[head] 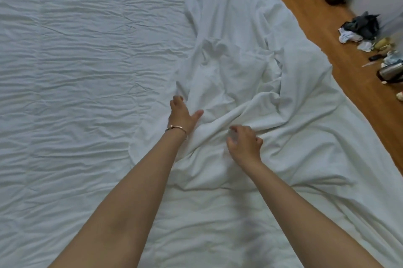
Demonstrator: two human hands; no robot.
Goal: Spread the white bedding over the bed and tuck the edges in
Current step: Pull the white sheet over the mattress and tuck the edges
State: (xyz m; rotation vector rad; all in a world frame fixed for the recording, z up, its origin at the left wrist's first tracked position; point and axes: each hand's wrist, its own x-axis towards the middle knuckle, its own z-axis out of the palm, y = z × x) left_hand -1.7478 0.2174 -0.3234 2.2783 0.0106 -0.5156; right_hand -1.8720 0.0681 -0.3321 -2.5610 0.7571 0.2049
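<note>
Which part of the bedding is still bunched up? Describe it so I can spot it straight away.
Start from the white bedding on the bed's right half, beside the wooden floor. The bunched heap lies just beyond the left hand and right hand. Unlike the flat, finely creased sheet to its left, it rises in deep, rounded folds.

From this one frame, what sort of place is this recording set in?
Most likely a bedroom in a home. A wide bed with rumpled white bedding fills the view, a wood floor runs beside it, and clothes lie piled along the wall.
</note>
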